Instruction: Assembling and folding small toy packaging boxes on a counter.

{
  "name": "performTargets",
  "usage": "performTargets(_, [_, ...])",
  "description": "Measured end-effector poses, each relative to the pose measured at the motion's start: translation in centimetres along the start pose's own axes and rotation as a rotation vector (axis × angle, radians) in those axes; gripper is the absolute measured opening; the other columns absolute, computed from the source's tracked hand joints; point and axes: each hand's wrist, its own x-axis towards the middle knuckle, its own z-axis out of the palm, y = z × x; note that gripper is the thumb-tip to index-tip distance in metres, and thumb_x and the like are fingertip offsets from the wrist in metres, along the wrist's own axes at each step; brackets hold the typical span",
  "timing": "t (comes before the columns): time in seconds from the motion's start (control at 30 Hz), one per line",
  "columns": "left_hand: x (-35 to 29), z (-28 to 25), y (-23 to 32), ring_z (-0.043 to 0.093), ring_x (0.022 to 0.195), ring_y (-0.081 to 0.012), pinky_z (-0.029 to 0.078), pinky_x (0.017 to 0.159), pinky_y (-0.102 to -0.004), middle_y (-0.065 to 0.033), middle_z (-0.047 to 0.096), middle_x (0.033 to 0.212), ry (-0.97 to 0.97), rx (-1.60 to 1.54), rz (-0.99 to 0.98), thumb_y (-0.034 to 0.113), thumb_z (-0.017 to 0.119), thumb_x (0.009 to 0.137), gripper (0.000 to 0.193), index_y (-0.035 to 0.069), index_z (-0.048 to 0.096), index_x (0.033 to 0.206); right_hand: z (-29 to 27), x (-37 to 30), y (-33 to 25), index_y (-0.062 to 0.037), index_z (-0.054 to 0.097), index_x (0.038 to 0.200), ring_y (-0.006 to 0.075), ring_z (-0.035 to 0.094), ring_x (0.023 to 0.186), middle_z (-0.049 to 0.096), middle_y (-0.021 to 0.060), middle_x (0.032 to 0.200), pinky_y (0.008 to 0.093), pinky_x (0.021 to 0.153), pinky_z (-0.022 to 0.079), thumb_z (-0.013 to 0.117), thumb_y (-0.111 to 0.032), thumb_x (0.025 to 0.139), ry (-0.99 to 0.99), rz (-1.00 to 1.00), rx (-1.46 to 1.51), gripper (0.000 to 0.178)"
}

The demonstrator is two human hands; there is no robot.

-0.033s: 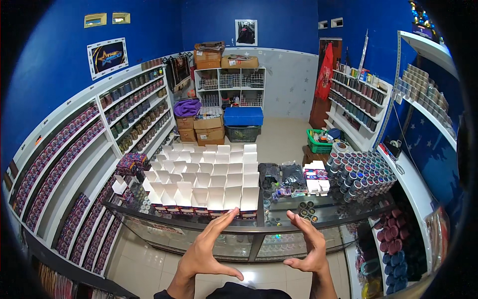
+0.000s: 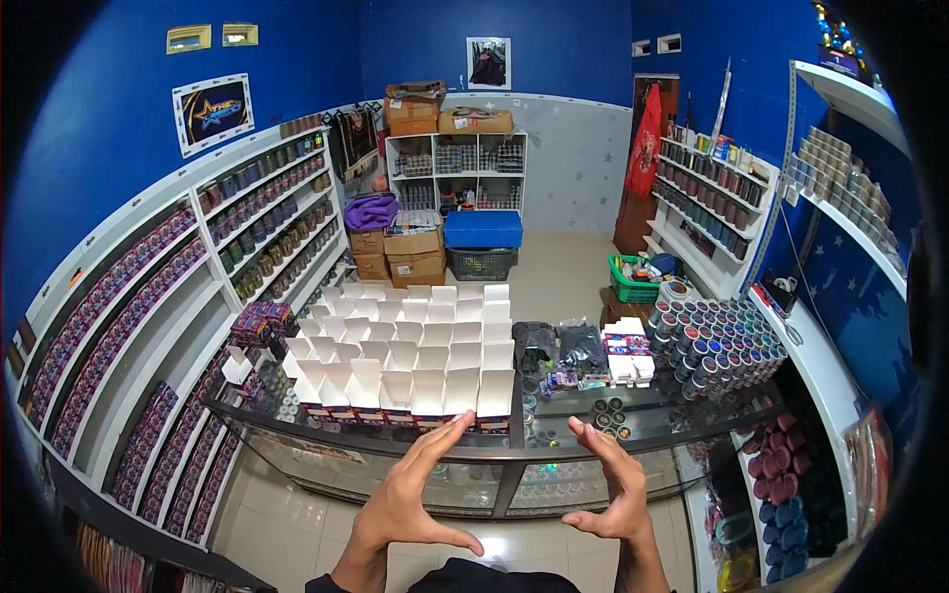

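Both my hands are raised in front of a glass display counter, with nothing in them. The fingers of my left hand stretch up and the thumb points inward, close to the front row of open white boxes. My right hand has its thumb and fingers apart in the same way, near several small round jars at the counter. The boxes stand in rows with their flaps up and dark printed sides showing at the front. Their insides are mostly hidden.
Black plastic packets, a pile of small boxes and stacked round-lidded containers sit on the counter's right half. Shelves of goods line the left wall. A green basket and cardboard cartons stand beyond.
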Motion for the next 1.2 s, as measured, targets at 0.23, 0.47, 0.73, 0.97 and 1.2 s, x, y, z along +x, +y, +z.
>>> performTargets(0.23, [0.1,-0.6,0.4,0.046,0.152,-0.0378,0.038,0.126,-0.0497,-0.0209,0.048,0.165,0.011,0.005,-0.01,0.053,0.105,0.054,0.139,-0.002,0.038,0.163,0.2,0.5,-0.4,0.004,0.051,0.156,0.0407,0.056,0.144,0.059,0.0263,0.153,0.0498,0.121,0.042,0.1,-0.031,0.069,-0.013,-0.016,-0.019,0.105])
performTargets(0.47, [0.0,-1.3,0.3,0.047,0.152,-0.0377,0.038,0.126,-0.049,-0.0207,0.048,0.165,0.005,0.023,-0.007,0.052,0.105,0.054,0.139,-0.003,0.038,0.163,0.8,0.6,-0.3,0.0036,0.051,0.156,0.0412,0.057,0.144,0.06,0.0267,0.153,0.0502,0.121,0.042,0.099,-0.033,0.07,0.0,-0.008,-0.008,0.105])
performTargets(0.73, [0.2,-1.7,-0.4,0.047,0.152,-0.0375,0.038,0.126,-0.0495,-0.0206,0.048,0.165,0.001,0.018,-0.014,0.053,0.105,0.053,0.14,-0.003,0.038,0.163,1.0,0.8,0.0,0.0037,0.051,0.156,0.041,0.058,0.142,0.06,0.0268,0.152,0.0505,0.12,0.043,0.099,-0.032,0.07,0.018,-0.011,-0.01,0.105])
performTargets(0.97, [0.5,-2.2,-1.0,0.047,0.151,-0.0384,0.038,0.126,-0.0497,-0.0215,0.048,0.165,-0.002,-0.002,-0.01,0.052,0.105,0.052,0.141,-0.004,0.039,0.163,1.5,1.0,0.0,0.004,0.052,0.155,0.0408,0.058,0.142,0.06,0.0266,0.152,0.0506,0.12,0.043,0.099,-0.033,0.07,0.036,0.006,-0.029,0.104])
performTargets(1.2, [-0.1,-3.0,-1.9,0.047,0.152,-0.0381,0.038,0.126,-0.0497,-0.0215,0.048,0.164,-0.009,-0.018,-0.013,0.053,0.105,0.052,0.141,-0.003,0.039,0.163,2.7,1.1,0.1,0.004,0.051,0.156,0.0414,0.058,0.142,0.06,0.0269,0.152,0.0513,0.12,0.043,0.098,-0.035,0.07,0.043,0.016,-0.032,0.105])
